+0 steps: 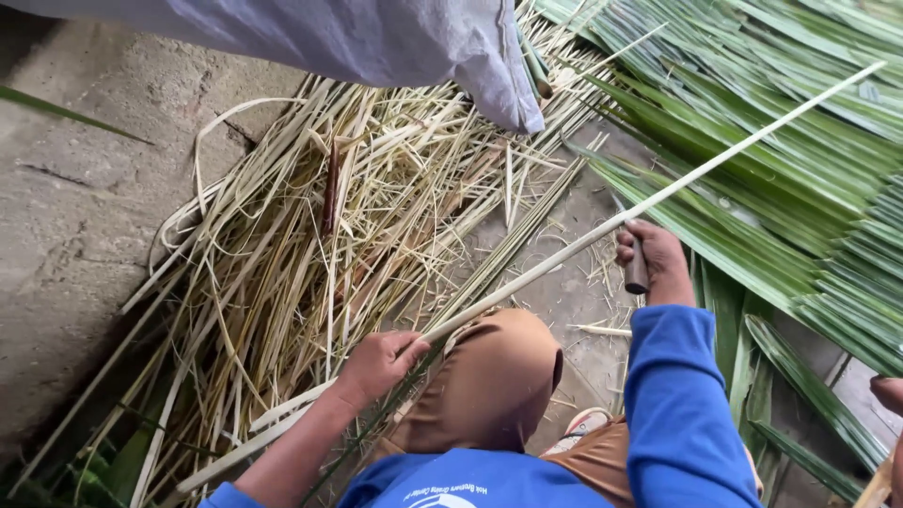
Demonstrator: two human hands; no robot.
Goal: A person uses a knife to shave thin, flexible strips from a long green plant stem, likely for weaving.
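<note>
Pale, stripped leaf midrib (649, 202) runs slantwise from the lower left of the frame to the upper right, held across the raised knee in brown trousers (494, 376). The left hand (379, 362), lower centre, is closed around the rib's thick end, pinning it. The right hand (654, 259), right of centre, is clenched on a dark knife handle (637, 268), with the blade against the rib. It looks like the scraping step, cleaning the rib of leaf matter. The next stroke calls for a steady left grip and an even pull along the rib. Dry strippings (310, 254) heap at centre left; green fronds (800, 169) lie at upper right.
</note>
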